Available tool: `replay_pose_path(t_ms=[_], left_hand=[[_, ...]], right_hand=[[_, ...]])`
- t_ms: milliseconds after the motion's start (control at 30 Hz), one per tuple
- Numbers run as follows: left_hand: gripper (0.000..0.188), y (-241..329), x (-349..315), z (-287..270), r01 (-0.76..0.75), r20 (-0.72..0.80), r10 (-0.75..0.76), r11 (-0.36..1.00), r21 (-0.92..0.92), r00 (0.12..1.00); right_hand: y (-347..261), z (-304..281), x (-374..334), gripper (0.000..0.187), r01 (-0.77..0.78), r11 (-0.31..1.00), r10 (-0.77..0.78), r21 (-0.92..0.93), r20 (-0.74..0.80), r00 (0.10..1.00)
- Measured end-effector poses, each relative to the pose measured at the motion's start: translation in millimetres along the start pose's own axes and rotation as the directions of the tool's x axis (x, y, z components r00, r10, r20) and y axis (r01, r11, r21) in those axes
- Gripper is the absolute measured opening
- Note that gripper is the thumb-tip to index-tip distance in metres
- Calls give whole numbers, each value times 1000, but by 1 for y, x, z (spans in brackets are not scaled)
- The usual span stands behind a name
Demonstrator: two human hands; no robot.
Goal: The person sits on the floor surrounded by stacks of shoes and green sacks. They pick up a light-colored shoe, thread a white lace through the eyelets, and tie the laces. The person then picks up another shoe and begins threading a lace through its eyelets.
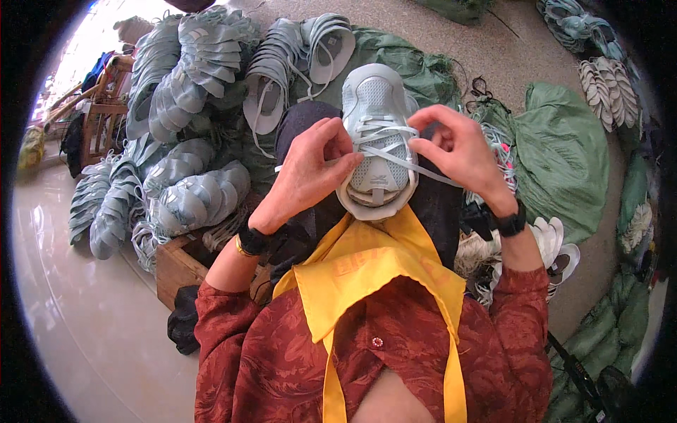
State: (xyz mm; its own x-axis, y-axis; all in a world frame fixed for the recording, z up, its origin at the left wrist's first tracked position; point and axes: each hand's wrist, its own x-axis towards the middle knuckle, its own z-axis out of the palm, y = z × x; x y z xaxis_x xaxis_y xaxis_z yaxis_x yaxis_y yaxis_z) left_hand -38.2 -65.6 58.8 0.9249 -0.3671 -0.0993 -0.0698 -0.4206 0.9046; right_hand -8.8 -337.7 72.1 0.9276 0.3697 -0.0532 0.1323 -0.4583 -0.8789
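Observation:
A pale grey-blue shoe upper (pixel 379 95) rests on my lap, its rounded toe pointing away from me. Flat pale shoelace (pixel 384 151) strands cross its tongue, and one loose length trails off to the right. My left hand (pixel 314 169) is closed at the left eyelet edge, thumb and fingertips pinching the lace. On the opposite edge, my right hand (pixel 455 144) pinches lace between thumb and forefinger, its other fingers curled. A short end of lace shows beside my left hand. My fingers partly hide the upper's sides.
Stacks of nested grey-blue uppers (pixel 201 60) lie to the left, with more uppers (pixel 328 53) farther ahead. A wooden box (pixel 176 271) stands by my left arm. Green woven sacks (pixel 564 151) lie to the right, near a bundle of loose laces (pixel 499 151). A yellow apron (pixel 381 275) covers my front.

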Motion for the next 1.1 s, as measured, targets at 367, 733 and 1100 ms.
replay_pose_path(t_ms=[367, 733, 1100], left_hand=[[16, -9, 2, 0, 139, 53, -128, 937, -320, 990], [17, -7, -35, -51, 200, 57, -197, 851, -485, 979], [20, -15, -33, -31, 168, 48, -162, 909, -380, 986]], right_hand=[[20, 11, 10, 16, -12, 919, -21, 394, 79, 997], [10, 14, -12, 15, -94, 982, 87, 165, 44, 995], [-18, 23, -30, 14, 196, 965, -209, -172, -56, 976]])
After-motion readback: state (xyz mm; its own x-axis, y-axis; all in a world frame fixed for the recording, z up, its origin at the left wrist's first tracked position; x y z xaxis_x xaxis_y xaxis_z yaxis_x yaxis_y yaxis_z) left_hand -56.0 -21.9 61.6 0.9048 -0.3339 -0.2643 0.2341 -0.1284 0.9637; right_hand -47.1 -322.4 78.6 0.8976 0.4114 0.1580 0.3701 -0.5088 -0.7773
